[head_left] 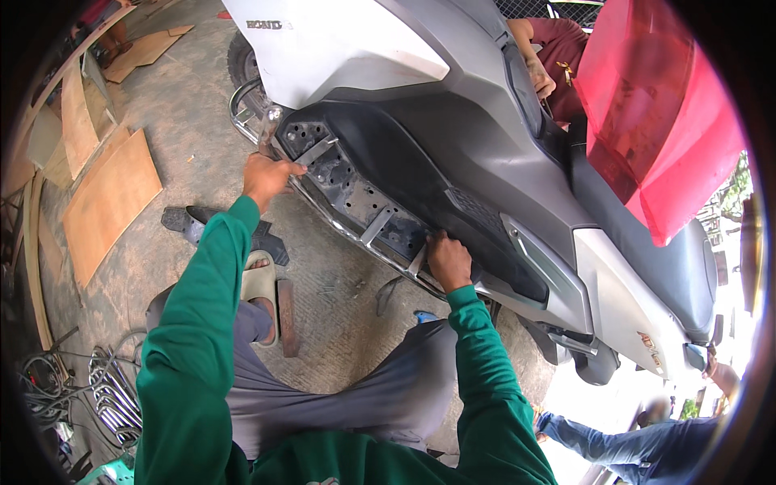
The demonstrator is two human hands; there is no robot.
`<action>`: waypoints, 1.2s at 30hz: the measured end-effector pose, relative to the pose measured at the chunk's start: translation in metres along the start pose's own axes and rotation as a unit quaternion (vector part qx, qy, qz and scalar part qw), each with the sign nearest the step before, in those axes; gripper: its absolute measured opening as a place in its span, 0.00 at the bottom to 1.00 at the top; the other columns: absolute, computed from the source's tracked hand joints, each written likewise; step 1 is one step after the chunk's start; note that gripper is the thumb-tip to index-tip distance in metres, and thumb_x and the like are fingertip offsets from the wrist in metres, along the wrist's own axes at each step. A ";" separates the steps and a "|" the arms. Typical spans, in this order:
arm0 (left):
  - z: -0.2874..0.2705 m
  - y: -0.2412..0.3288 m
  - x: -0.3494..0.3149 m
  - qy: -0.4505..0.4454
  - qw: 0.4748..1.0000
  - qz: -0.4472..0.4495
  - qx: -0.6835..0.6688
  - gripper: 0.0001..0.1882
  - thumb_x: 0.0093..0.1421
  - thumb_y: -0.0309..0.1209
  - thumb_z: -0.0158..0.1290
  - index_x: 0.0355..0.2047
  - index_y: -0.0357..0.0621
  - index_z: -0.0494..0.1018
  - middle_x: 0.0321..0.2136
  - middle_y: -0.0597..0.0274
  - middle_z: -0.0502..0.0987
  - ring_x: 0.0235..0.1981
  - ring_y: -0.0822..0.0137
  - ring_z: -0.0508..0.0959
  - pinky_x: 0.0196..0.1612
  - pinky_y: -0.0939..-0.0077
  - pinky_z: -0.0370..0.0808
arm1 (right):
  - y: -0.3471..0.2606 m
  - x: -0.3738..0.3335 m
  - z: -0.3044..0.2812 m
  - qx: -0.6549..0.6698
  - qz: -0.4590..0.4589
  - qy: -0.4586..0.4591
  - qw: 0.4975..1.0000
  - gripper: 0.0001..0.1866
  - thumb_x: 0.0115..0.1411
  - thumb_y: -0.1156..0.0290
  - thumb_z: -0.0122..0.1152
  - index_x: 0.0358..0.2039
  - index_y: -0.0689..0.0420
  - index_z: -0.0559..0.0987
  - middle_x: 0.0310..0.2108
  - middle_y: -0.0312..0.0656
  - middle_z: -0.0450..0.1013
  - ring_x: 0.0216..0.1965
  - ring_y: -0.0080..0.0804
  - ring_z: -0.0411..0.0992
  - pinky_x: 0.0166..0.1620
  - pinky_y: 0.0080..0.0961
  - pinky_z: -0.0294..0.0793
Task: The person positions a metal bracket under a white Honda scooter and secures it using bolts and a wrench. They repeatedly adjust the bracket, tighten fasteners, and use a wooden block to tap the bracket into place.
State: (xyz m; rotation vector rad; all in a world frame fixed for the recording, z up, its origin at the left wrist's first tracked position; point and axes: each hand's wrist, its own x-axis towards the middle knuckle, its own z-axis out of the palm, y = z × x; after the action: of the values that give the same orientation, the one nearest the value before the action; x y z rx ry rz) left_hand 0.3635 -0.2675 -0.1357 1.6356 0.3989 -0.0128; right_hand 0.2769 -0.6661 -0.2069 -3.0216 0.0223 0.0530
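A white and grey scooter [477,105] stands in front of me with its footboard [352,187] bare and dotted with holes. Along the footboard's near side runs a metal side rail [346,229], with flat crossbars [377,227] reaching inward over the floor. My left hand [267,179] is closed around the rail at its front end, thumb pointing inward. Farther back, beside the rear crossbar, my right hand [449,260] is closed at the rail; its fingertips are partly hidden behind the knuckles.
Plywood sheets [113,202] lie on the concrete at left. Black rubber pieces [263,241] and a wood strip [287,318] are near my sandalled foot. Cables [48,400] and metal bars sit lower left. Another person's hand [540,78] rests by the seat, near a red sheet [655,121].
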 end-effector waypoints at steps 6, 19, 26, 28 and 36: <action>0.000 0.005 0.003 -0.022 0.999 -0.024 0.019 0.35 0.51 0.22 0.71 0.59 0.26 0.73 0.43 0.45 0.86 0.40 0.54 0.89 0.37 0.60 0.90 | 0.000 0.001 -0.007 -0.036 -0.047 -0.014 0.998 0.14 0.73 0.62 0.55 0.45 0.60 0.80 0.35 0.62 0.83 0.38 0.64 0.84 0.41 0.56 0.84; 0.003 0.003 0.003 0.009 0.999 -0.017 0.032 0.45 0.50 0.23 0.72 0.69 0.37 0.67 0.45 0.44 0.86 0.40 0.54 0.88 0.34 0.60 0.90 | -0.004 0.008 0.001 -0.053 -0.028 0.020 0.998 0.21 0.73 0.56 0.57 0.51 0.62 0.78 0.35 0.58 0.84 0.38 0.64 0.84 0.42 0.55 0.84; 0.003 0.002 0.009 -0.014 0.999 -0.040 0.027 0.60 0.49 0.18 0.72 0.79 0.58 0.54 0.47 0.48 0.83 0.45 0.53 0.86 0.39 0.51 0.90 | -0.018 0.005 -0.020 -0.034 0.026 -0.002 0.999 0.32 0.65 0.50 0.69 0.53 0.69 0.76 0.37 0.62 0.84 0.41 0.64 0.84 0.45 0.52 0.85; 0.003 0.003 0.009 -0.010 0.998 -0.053 0.029 0.59 0.48 0.18 0.72 0.78 0.54 0.56 0.49 0.45 0.84 0.45 0.52 0.86 0.38 0.52 0.90 | -0.019 0.006 -0.023 -0.043 0.027 -0.021 0.998 0.26 0.67 0.49 0.68 0.37 0.65 0.87 0.35 0.61 0.84 0.41 0.62 0.85 0.45 0.51 0.85; 0.006 0.001 0.007 0.033 0.995 -0.005 0.090 0.40 0.48 0.26 0.75 0.63 0.31 0.75 0.39 0.42 0.87 0.35 0.55 0.89 0.31 0.59 0.89 | 0.001 0.010 0.008 -0.113 -0.033 0.034 0.992 0.19 0.73 0.57 0.56 0.40 0.59 0.86 0.33 0.55 0.85 0.37 0.58 0.85 0.43 0.51 0.85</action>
State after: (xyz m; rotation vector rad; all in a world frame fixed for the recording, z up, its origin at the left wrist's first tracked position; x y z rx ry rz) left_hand 0.3712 -0.2714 -0.1373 1.8156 0.4677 -0.0032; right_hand 0.2861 -0.6664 -0.2149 -3.2474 -0.0840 -0.0574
